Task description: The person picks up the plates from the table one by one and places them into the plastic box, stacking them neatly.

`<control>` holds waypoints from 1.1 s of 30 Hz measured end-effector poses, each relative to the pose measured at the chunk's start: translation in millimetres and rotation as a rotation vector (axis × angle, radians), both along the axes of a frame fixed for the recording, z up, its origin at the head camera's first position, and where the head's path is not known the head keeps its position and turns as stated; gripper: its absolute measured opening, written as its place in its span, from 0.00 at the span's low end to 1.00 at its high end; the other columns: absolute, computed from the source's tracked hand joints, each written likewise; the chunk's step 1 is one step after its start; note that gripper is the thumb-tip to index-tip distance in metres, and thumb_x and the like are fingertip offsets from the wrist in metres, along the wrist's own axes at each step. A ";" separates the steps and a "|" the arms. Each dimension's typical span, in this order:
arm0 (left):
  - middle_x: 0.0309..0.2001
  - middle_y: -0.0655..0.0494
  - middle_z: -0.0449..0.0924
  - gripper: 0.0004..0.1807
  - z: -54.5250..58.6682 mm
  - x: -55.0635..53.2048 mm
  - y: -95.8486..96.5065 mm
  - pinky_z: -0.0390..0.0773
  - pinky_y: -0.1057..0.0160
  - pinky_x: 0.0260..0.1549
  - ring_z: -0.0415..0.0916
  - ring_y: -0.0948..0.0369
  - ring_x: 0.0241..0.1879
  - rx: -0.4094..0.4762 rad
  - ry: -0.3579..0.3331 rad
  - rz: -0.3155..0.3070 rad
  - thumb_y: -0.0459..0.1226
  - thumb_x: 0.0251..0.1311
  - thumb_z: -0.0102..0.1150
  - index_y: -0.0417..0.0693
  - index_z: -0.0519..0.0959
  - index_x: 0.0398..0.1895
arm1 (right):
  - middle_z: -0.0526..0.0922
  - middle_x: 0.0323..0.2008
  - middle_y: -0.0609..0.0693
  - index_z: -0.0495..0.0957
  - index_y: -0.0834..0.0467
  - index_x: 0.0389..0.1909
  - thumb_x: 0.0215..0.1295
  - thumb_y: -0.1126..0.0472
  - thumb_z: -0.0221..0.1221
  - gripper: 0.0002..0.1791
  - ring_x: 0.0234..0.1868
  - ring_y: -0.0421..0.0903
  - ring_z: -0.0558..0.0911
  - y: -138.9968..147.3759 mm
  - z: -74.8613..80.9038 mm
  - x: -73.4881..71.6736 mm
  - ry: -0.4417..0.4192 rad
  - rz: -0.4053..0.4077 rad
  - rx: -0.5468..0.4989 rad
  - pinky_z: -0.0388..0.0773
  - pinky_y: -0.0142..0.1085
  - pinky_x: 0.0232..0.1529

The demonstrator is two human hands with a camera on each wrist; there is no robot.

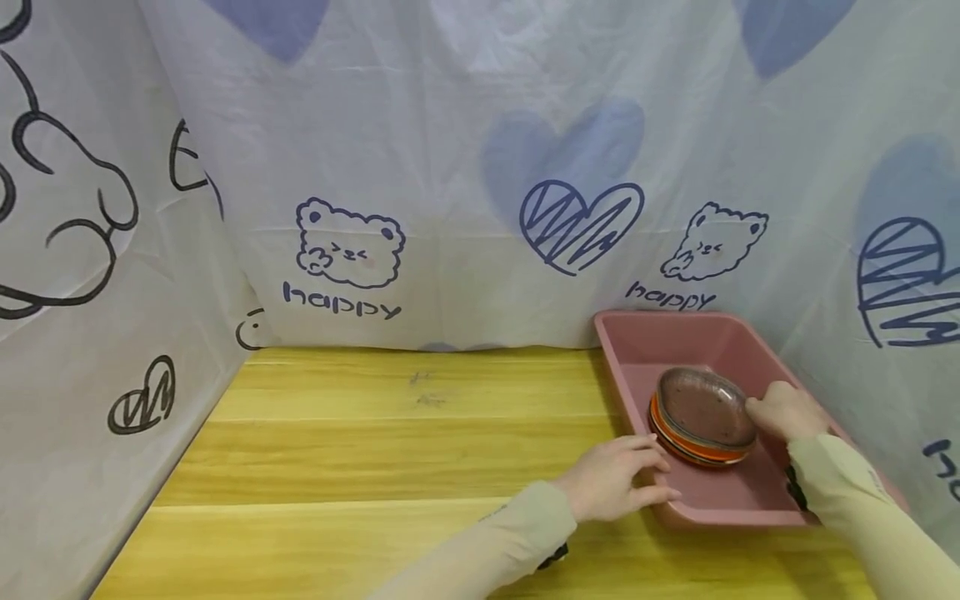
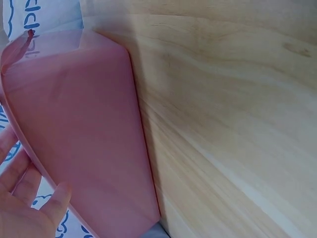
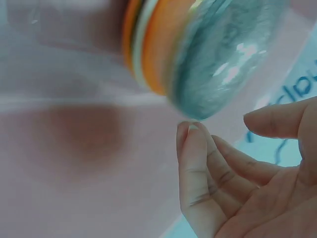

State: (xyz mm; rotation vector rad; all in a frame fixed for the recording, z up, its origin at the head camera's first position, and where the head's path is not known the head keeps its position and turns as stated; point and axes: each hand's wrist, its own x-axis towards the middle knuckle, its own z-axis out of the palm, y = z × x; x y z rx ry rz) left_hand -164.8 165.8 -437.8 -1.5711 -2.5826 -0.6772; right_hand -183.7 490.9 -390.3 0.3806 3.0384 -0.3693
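Note:
A stack of shallow dishes [image 1: 705, 408] sits inside a pink plastic bin [image 1: 667, 333]. On top is a glossy brownish dish [image 3: 223, 64], with orange-edged ones [image 3: 153, 49] under it. My right hand [image 1: 791, 412] is at the right edge of the stack. In the right wrist view its bent fingertips are at the top dish's rim, and the thumb stands apart from it. My left hand [image 1: 618, 479] is at the bin's near left rim, with loosely bent fingers. The left wrist view shows its thumb [image 2: 60, 198] at the bin's outer wall and the other fingers beyond the rim.
The bin stands at the right end of a wooden table [image 1: 375, 450]. A white cloth [image 1: 450, 208] printed with hearts and bears hangs behind the table and along both sides, close to the bin's right and far edges.

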 end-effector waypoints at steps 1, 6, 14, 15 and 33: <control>0.66 0.65 0.75 0.24 0.4 -1.0 -1.0 0.66 0.73 0.71 0.66 0.68 0.73 -0.001 -0.004 -0.005 0.60 0.72 0.48 0.60 0.81 0.59 | 0.77 0.25 0.59 0.75 0.63 0.23 0.67 0.52 0.46 0.21 0.27 0.54 0.75 -5.2 2.0 -0.3 0.015 0.005 0.004 0.70 0.42 0.24; 0.69 0.64 0.74 0.24 3.5 -8.5 -8.0 0.65 0.72 0.72 0.65 0.67 0.73 -0.010 -0.023 -0.037 0.57 0.76 0.43 0.58 0.79 0.62 | 0.80 0.26 0.60 0.76 0.63 0.24 0.73 0.50 0.43 0.25 0.28 0.57 0.79 -36.3 13.9 -4.1 0.112 0.017 0.022 0.71 0.45 0.24; 0.71 0.57 0.72 0.25 12.6 -28.0 -50.0 0.67 0.64 0.73 0.70 0.61 0.71 0.043 -0.055 0.089 0.54 0.78 0.40 0.55 0.74 0.68 | 0.79 0.56 0.72 0.72 0.71 0.60 0.77 0.47 0.42 0.31 0.53 0.74 0.79 -98.2 35.5 -16.3 0.275 0.076 -0.038 0.76 0.67 0.45; 0.71 0.56 0.72 0.26 13.7 -31.5 -57.8 0.67 0.62 0.73 0.70 0.60 0.71 0.047 -0.045 0.118 0.54 0.78 0.40 0.54 0.73 0.69 | 0.79 0.57 0.72 0.72 0.70 0.61 0.77 0.47 0.42 0.31 0.54 0.73 0.78 -106.9 37.9 -18.2 0.295 0.096 -0.049 0.75 0.68 0.46; 0.72 0.45 0.69 0.30 39.6 -89.9 -192.3 0.61 0.42 0.75 0.65 0.46 0.73 0.122 0.060 0.590 0.52 0.74 0.49 0.46 0.68 0.72 | 0.69 0.68 0.67 0.65 0.64 0.71 0.77 0.49 0.47 0.30 0.66 0.69 0.70 -251.9 53.7 -43.7 0.512 0.299 -0.154 0.72 0.67 0.61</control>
